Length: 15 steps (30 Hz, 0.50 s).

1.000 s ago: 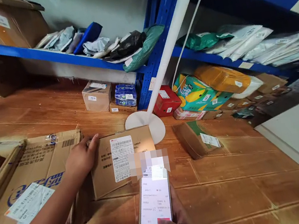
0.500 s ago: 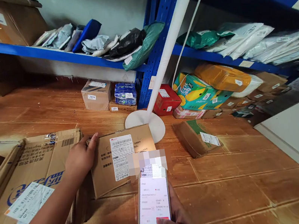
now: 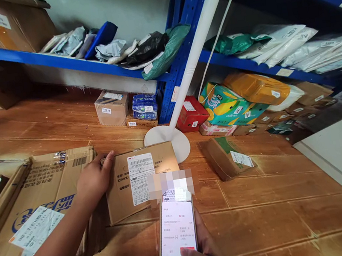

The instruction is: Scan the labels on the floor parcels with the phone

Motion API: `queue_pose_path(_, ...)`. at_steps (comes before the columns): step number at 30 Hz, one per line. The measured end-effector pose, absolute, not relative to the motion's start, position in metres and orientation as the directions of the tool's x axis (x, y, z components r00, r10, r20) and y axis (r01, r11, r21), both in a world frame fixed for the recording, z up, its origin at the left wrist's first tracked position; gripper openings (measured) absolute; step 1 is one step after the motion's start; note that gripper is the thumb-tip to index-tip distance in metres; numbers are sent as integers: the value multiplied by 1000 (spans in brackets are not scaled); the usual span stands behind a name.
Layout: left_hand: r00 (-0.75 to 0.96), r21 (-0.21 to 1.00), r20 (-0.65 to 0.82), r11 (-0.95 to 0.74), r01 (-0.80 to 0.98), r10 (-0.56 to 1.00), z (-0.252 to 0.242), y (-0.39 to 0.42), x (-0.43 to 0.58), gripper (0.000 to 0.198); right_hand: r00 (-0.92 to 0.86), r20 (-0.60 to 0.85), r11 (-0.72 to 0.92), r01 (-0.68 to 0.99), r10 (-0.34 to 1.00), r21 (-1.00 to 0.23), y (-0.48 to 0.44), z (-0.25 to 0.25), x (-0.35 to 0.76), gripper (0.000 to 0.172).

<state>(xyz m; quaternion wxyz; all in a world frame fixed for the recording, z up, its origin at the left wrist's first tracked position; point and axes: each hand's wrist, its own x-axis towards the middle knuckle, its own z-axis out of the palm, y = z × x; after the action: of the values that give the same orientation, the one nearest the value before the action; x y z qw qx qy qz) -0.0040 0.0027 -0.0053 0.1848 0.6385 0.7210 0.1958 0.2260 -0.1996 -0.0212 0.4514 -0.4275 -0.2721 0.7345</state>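
From my end I see the carton (image 3: 121, 207) just left of centre on the floor (image 3: 270, 220), apparently tilted so its label (image 3: 141, 178) faces the phone (image 3: 176, 231). My left hand (image 3: 93, 181) curls over its far left corner, seemingly for steadiness; my right hand (image 3: 205, 246) wraps the phone, thumb over the screen's near end.

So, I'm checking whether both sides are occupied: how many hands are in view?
2: the left hand at the upper-left corner of the labelled box, partly hidden, and the right hand holding the phone. No others show.
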Motion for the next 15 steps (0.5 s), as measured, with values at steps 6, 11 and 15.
queue_pose_path(6, -128, 562, -79, 150, 813, 989, 0, 1, -2, 69, -232, -378, -442, -414, 896, -796, -199, -20, 227, 110)
queue_pose_path(11, -120, 559, -153, 186, 808, 981, 7, -5, 2, 69, -209, -401, -452, -384, 892, -805, -200, -17, 226, 117)
queue_pose_path(15, -66, 584, -64, 91, 806, 996, 1, -19, 2, 63, -219, -377, -434, -375, 900, -819, -201, -18, 227, 123)
